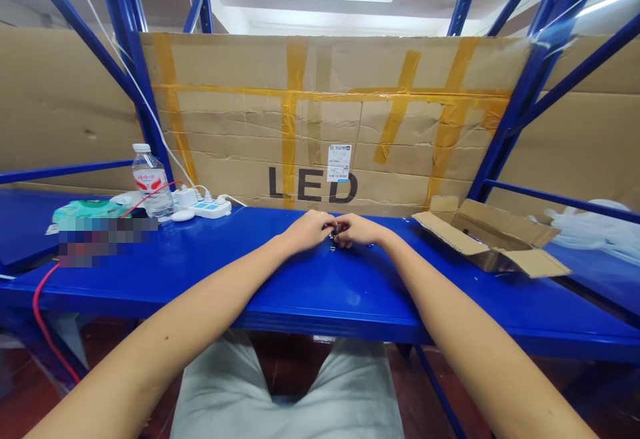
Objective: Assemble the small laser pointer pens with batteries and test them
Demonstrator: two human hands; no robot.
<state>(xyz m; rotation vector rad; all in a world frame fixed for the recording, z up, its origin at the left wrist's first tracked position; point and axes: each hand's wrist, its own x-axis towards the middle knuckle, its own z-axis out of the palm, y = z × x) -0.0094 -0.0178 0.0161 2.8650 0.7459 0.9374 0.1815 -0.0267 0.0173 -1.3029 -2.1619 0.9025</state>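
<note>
My left hand (314, 229) and my right hand (359, 231) meet above the middle of the blue table (320, 292). Pinched between their fingertips is a small dark part (334, 235) with shiny metal bits, too small to name. A tiny metal piece (333, 249) shows just below it; whether it is attached, I cannot tell. Both hands are closed, and the fingers hide most of what they hold.
At the right lies an open cardboard box (493, 232) with its flaps spread. A water bottle (151, 185), a white power strip (213, 207) with plugs and a green packet (87, 212) stand at the left. Behind rises a large taped carton (240, 132) between blue posts.
</note>
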